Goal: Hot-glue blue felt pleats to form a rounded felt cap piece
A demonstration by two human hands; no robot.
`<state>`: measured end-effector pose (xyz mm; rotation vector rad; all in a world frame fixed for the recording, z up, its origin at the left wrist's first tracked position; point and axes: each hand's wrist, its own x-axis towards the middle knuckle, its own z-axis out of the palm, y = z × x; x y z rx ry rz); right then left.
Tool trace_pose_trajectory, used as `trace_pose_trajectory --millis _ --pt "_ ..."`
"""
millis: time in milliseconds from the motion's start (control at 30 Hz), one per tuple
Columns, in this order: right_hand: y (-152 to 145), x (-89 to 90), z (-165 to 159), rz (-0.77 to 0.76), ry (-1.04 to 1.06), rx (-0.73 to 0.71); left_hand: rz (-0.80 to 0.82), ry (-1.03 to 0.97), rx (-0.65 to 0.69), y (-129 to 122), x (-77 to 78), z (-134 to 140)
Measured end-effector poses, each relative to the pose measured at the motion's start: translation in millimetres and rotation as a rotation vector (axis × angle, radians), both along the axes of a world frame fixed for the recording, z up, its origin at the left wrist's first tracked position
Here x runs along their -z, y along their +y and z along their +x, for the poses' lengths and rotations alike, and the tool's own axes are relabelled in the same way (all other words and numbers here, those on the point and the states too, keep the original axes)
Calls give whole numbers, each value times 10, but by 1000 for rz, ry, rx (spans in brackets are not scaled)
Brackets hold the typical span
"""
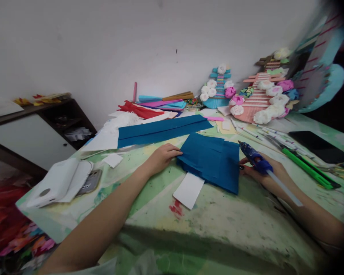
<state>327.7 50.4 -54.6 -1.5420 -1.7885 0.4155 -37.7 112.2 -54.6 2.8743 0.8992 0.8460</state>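
Observation:
A folded dark blue sheet (209,160), of paper or thin cloth, lies on the table in front of me. Its layers overlap, and a white card strip (189,191) sticks out from under its near edge. My left hand (164,156) is closed at the sheet's left corner, fingertips pinching it. In my right hand (265,172) is a blue glue gun (253,157), its nozzle pointing up and left and a translucent glue stick (285,189) trailing from its back. The right fingertips are at the sheet's right edge; whether they grip it is unclear.
Behind lies a long blue strip (163,130) beside coloured papers (160,103). To the right are a green cutter (311,168), a black phone (323,145) and several markers. Flower-decorated crafts (263,97) stand at the back. A white case (60,181) lies left.

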Motion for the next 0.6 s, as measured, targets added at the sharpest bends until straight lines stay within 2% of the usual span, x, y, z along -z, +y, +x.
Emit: trace_pose_trajectory --millis 67,233,400,600 --pt "10 -13 28 -46 10 -37 -24 -33 -34 6 4 -44" --pt "7 -21 30 -11 -1 -38 -35 3 -38 14 19 -86" --pt "17 16 25 1 34 -49 10 40 -66 23 47 -62" --pt "72 73 54 9 125 -71 -40 8 -54 -21 63 4"
